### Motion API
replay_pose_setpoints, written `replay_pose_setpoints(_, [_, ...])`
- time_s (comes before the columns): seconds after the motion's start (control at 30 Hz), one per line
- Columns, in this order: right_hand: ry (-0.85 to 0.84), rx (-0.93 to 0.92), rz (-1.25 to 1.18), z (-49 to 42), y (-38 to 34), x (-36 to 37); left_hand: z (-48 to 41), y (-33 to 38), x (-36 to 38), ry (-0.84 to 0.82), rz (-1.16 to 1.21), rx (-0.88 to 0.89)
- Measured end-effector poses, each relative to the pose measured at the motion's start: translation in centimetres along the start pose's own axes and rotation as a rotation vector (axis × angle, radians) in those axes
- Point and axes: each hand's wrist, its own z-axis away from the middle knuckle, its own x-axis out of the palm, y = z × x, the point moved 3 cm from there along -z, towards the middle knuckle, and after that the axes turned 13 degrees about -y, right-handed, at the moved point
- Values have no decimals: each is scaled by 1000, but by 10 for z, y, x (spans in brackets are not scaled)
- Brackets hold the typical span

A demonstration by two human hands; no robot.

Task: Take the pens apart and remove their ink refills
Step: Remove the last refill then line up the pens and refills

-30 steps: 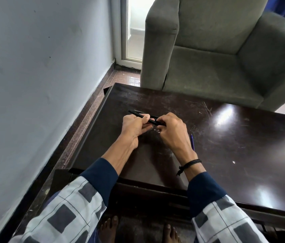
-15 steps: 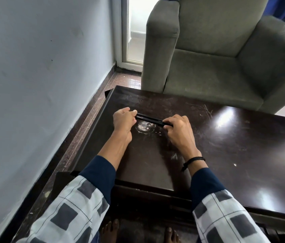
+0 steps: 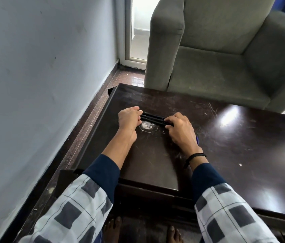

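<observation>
In your head view, a bundle of black pens [image 3: 153, 118] lies crosswise, left to right, on the far-left part of the dark table [image 3: 243, 146], just beyond a whitish smudge [image 3: 147, 126] on the wood. Your left hand [image 3: 129, 119] has its fingers curled over the left ends of the pens, and your right hand [image 3: 182, 131] has its fingers curled round the right ends, so you grip the bundle at both ends. Whether the pens touch the tabletop cannot be told. A blue pen [image 3: 197, 139] peeks out from under the right side of your right hand, on the table. A black wristband [image 3: 196, 156] sits on your right wrist. A grey armchair [image 3: 225, 50] stands beyond the table's far edge.
</observation>
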Motion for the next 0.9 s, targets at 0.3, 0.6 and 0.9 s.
replay_pose_setpoints(0.3, [74, 50, -63, 4, 4, -22, 3, 2, 2, -11, -16, -7])
replay_pose_setpoints(0.6, [-20, 474, -205, 33, 64, -67, 8, 5, 7, -42, -22, -11])
replay_pose_setpoints(0.9, [-243, 613, -142, 53, 61, -47, 14, 18, -4, -16, 21, 2])
